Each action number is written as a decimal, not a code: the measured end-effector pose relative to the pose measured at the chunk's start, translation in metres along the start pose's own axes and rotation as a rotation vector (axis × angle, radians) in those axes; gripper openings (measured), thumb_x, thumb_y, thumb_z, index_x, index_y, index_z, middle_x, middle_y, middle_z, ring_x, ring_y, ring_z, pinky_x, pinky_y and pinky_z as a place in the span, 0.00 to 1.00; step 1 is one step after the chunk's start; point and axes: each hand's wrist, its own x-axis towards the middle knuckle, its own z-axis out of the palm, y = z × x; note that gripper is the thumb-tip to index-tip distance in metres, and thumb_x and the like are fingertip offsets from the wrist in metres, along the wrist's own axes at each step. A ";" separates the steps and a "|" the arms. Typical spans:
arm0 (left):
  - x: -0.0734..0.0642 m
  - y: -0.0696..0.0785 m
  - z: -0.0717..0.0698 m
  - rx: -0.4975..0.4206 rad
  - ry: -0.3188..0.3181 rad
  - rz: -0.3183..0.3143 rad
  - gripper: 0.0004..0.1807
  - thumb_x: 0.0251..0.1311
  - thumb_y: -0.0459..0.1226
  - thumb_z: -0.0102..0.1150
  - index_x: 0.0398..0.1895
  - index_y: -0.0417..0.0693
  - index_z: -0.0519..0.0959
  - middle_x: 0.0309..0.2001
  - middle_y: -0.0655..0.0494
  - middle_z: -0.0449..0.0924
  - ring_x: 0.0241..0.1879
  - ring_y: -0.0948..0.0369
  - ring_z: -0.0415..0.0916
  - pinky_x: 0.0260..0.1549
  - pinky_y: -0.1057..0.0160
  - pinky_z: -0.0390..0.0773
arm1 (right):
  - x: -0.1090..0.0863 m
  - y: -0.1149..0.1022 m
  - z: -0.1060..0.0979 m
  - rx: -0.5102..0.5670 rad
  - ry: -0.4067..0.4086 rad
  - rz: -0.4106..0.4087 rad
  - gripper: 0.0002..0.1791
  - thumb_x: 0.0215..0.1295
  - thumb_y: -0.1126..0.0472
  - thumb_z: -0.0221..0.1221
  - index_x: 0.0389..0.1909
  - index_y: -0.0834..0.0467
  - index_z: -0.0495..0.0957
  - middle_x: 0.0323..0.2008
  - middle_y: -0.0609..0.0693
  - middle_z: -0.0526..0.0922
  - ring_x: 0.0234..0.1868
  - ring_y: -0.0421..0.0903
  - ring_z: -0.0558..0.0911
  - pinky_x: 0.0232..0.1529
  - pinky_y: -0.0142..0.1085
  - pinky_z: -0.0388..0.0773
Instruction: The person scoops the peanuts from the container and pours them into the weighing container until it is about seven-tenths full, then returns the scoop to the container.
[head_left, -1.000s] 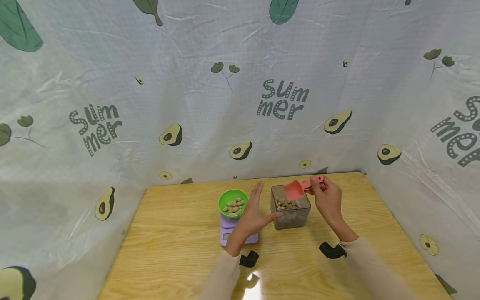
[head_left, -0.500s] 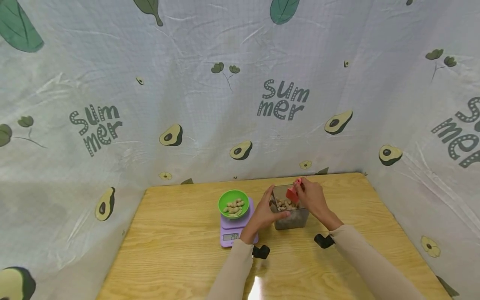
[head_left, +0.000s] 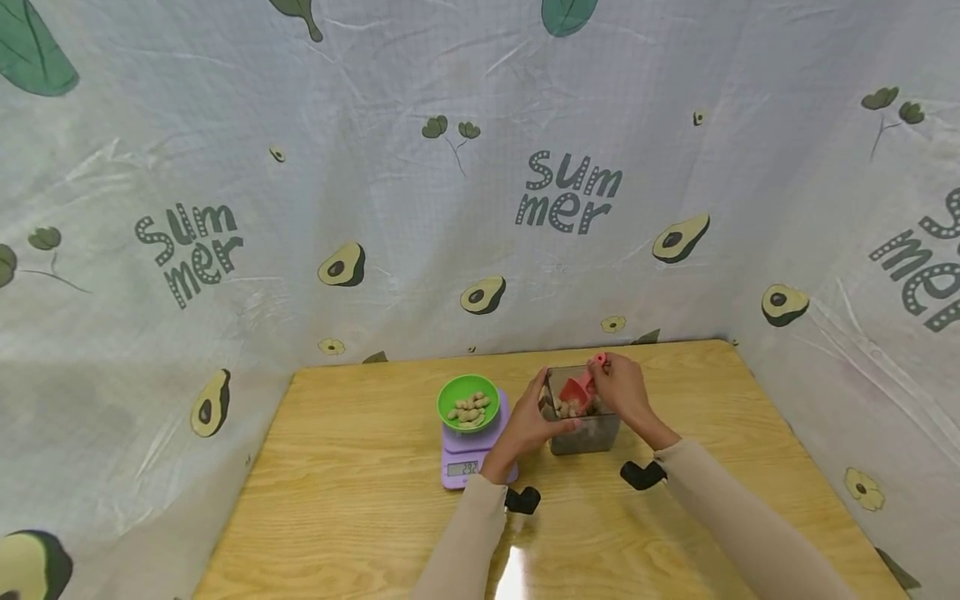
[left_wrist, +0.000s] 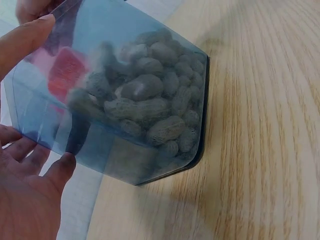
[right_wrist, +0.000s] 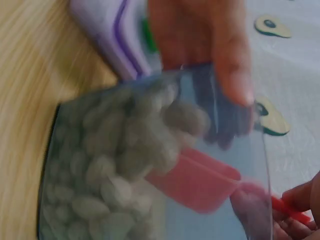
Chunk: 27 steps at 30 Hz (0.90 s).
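Note:
A clear grey plastic container (head_left: 587, 436) of unshelled peanuts (left_wrist: 165, 130) stands on the table. My left hand (head_left: 527, 427) grips its left side, with the thumb across the near wall and the fingers on the left wall. My right hand (head_left: 624, 392) pinches the handle of a red scoop (head_left: 575, 394) above the container's right side. The scoop's bowl sits down inside, among the peanuts, as the right wrist view shows through the wall. To the left, a green bowl (head_left: 467, 385) with several peanuts rests on a purple kitchen scale (head_left: 456, 482).
The scale's display (head_left: 462, 468) appears to read 292, partly beside my left wrist. The wooden table (head_left: 352, 475) extends left and forward of the scale. A white curtain (head_left: 397, 217) with avocado prints hangs behind the table and at both sides.
My left hand has moved right from near the scale and taken hold of the container. My right hand has lowered the scoop from above the container into the peanuts, its bowl now turned left.

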 end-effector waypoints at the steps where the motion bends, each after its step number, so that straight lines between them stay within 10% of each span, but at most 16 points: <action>1: 0.000 0.001 0.000 0.006 0.001 -0.004 0.59 0.52 0.53 0.72 0.80 0.63 0.41 0.80 0.52 0.43 0.75 0.50 0.56 0.69 0.51 0.64 | 0.001 -0.001 -0.001 0.036 -0.015 0.042 0.15 0.75 0.59 0.52 0.33 0.65 0.79 0.23 0.59 0.84 0.22 0.50 0.84 0.20 0.32 0.73; 7: 0.001 0.004 0.002 0.014 0.004 -0.003 0.59 0.52 0.51 0.73 0.80 0.63 0.42 0.80 0.53 0.44 0.76 0.54 0.53 0.70 0.53 0.65 | 0.001 -0.002 -0.013 0.225 -0.044 0.277 0.17 0.76 0.57 0.49 0.43 0.68 0.78 0.27 0.59 0.86 0.30 0.53 0.89 0.32 0.40 0.85; 15: 0.002 0.005 0.003 0.038 0.024 -0.009 0.60 0.51 0.54 0.72 0.80 0.61 0.42 0.79 0.51 0.45 0.74 0.49 0.58 0.67 0.49 0.67 | -0.002 -0.007 -0.011 0.127 -0.071 0.170 0.16 0.76 0.59 0.48 0.42 0.69 0.77 0.28 0.61 0.86 0.26 0.48 0.87 0.26 0.34 0.82; 27: 0.002 0.007 0.006 0.043 0.031 -0.029 0.60 0.51 0.55 0.72 0.80 0.60 0.42 0.79 0.51 0.45 0.72 0.47 0.61 0.67 0.49 0.68 | -0.002 -0.001 -0.022 0.335 -0.107 0.411 0.18 0.76 0.60 0.47 0.49 0.73 0.74 0.25 0.52 0.85 0.26 0.41 0.87 0.38 0.39 0.85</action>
